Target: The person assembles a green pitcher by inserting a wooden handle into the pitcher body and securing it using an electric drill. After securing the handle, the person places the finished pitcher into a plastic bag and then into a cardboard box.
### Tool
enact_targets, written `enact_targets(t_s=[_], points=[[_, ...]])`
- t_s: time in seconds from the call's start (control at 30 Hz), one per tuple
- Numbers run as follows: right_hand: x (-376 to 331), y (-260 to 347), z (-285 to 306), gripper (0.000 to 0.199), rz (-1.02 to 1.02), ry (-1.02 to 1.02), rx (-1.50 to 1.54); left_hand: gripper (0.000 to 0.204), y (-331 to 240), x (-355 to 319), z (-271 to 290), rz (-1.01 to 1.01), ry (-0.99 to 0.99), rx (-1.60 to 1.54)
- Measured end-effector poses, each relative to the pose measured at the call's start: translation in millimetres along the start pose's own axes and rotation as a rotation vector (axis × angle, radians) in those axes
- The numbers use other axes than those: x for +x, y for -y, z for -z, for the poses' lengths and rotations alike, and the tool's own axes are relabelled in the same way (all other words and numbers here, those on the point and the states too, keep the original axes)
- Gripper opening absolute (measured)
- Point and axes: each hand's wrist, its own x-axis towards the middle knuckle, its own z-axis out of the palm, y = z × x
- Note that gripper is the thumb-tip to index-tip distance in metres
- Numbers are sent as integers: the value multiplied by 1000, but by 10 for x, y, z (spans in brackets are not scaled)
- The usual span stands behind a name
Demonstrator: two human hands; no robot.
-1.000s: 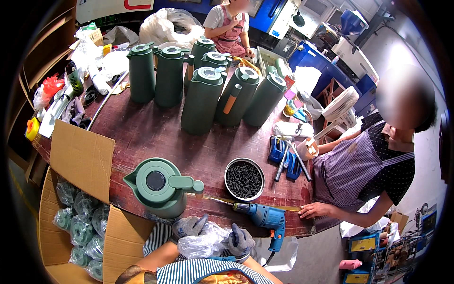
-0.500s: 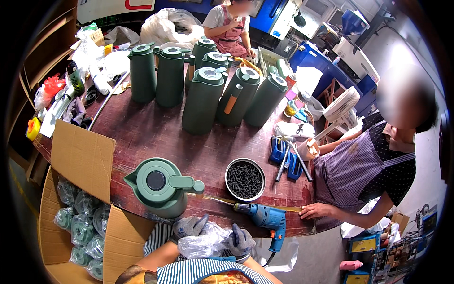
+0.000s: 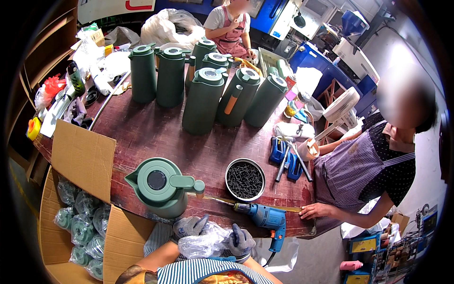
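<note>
Clear plastic bag, crumpled, lay over my striped apron between my gloved left hand and right hand, touching both; I couldn't tell whether my fingers gripped it. It seemed light, soft, slippery, best pinched by a bunched fold. I could read no writing on it.

Cardboard box partly beyond the lower edge.
</note>
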Motion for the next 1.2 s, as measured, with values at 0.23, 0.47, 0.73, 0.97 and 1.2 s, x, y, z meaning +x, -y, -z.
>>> enact_targets(t_s=[0.23,0.47,0.73,0.97,1.2], points=[[9,3,4,47,5,-1,6,60,-63,119,137,-4,21,84],[-1,-7,-4,47,1,5,-1,60,-62,118,140,-8,15,87],[26,3,-1,47,16,-6,-2,62,22,-7,-34,-6,11,25],[27,-5,6,48,16,3,17,61,31,-6,-66,-2,-18,1],[12,9,17,47,6,9,20,59,-60,83,84,-14,-18,67]])
